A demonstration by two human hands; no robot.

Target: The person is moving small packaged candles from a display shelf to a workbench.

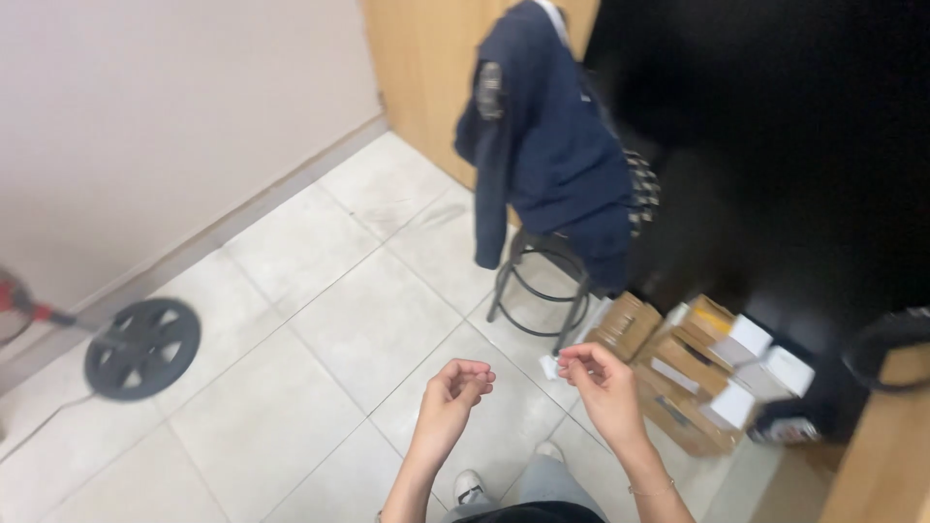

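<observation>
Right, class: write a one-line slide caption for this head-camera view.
Left hand and right hand, fingers curled, raised over a tiled floor near a jacket-draped stool.

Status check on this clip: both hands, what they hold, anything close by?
Left hand loosely curled, nothing visible in its grip. Right hand fingers pinched, contents too small to tell. Both raised, apart, over tiled floor. Cardboard boxes and stool with jacket just beyond.

Two hands were counted, a left hand and a right hand, both with fingers curled. One stool was seen beyond the right hand, draped with one dark blue jacket. About three brown cardboard boxes (partly overlapping, so the count was uncertain) were tallied just right of that hand. One black disc was noted well left of the left hand.
</observation>
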